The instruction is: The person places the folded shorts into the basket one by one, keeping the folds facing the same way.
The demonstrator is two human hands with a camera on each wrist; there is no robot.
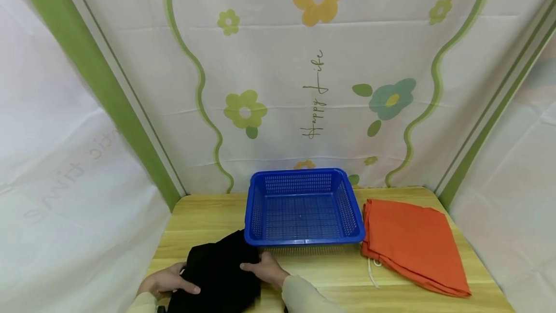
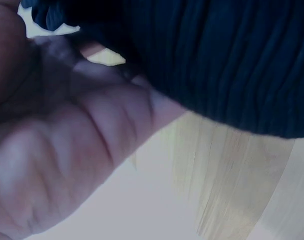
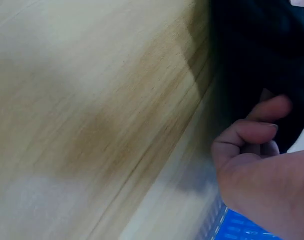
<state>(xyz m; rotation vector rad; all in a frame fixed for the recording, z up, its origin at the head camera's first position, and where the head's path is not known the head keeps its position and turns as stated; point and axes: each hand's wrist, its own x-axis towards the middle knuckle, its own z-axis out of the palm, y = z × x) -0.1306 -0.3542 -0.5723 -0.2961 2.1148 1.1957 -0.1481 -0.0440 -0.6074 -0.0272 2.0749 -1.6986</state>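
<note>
Left wrist view, ribbed black cloth (image 2: 216,65), head view only, orange cloth (image 1: 412,245)

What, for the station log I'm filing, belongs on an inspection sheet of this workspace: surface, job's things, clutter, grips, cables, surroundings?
Surface: table, light wood grain.
Job's things: black cloth, bunched, held at the near left.
Clutter: nothing seen besides a blue basket at the far side and a folded orange cloth right of it.
Grips: left grip holds the black cloth's left side; right grip its right.
Cables: nothing seen; only a pale cord by the orange cloth.
Surroundings: white printed curtain behind; similar sheets both sides.
</note>
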